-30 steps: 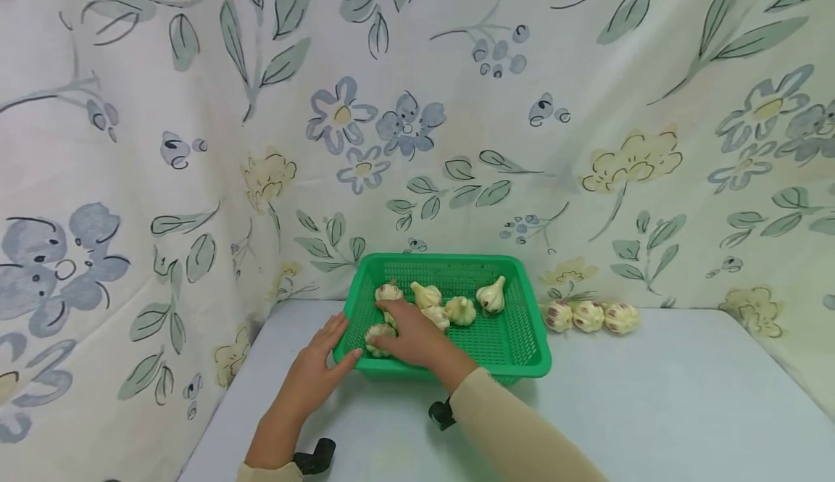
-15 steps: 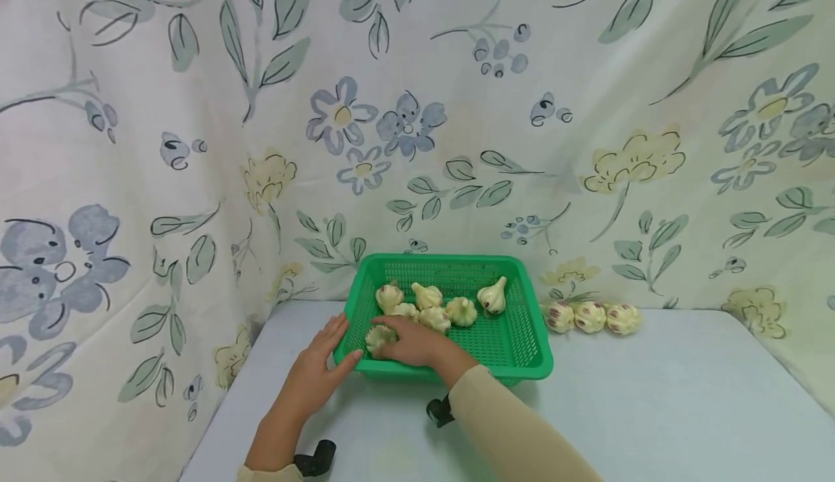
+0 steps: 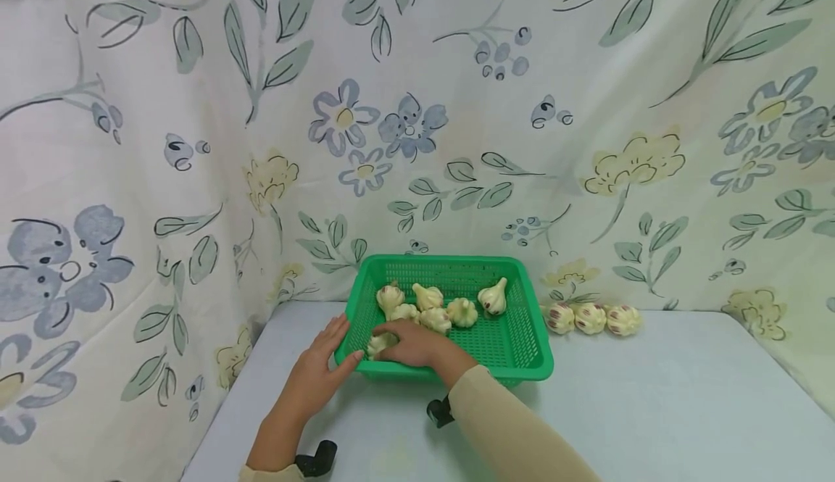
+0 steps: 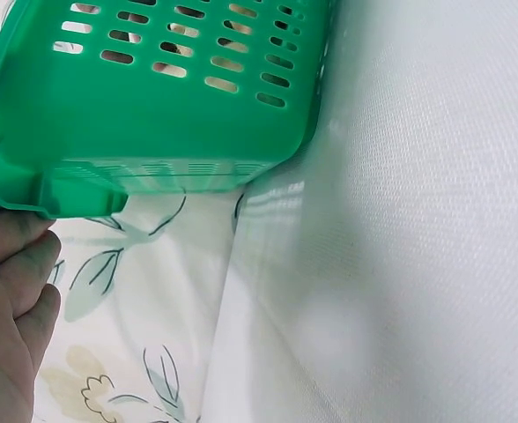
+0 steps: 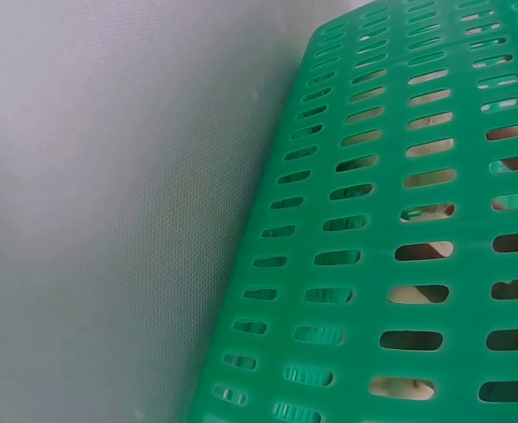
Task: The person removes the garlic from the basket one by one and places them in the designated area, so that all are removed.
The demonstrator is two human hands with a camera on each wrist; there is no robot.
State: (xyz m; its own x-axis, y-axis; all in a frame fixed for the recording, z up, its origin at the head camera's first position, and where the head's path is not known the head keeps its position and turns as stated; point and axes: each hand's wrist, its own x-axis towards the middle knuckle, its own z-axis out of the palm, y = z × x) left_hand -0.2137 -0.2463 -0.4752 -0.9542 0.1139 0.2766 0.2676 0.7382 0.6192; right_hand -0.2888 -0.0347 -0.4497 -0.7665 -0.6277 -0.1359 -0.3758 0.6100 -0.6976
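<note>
One garlic bulb [image 3: 379, 344], clamped in R hand [image 3: 414, 342] fingers, prob. turned vs. earlier; L hand [image 3: 316, 373] fingers straight against basket [image 3: 515, 373].

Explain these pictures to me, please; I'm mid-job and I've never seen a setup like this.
There is no robot here, just a person's two bare hands. The widest picture looks forward and down from the head; the other two come from the left and right wrists and show a green basket close up. It stands on a white table before a floral cloth. The left hand rests against the basket's front-left corner. The right hand reaches inside and holds a garlic bulb. Six more bulbs show in the basket; three others sit in a row to its right.
</note>
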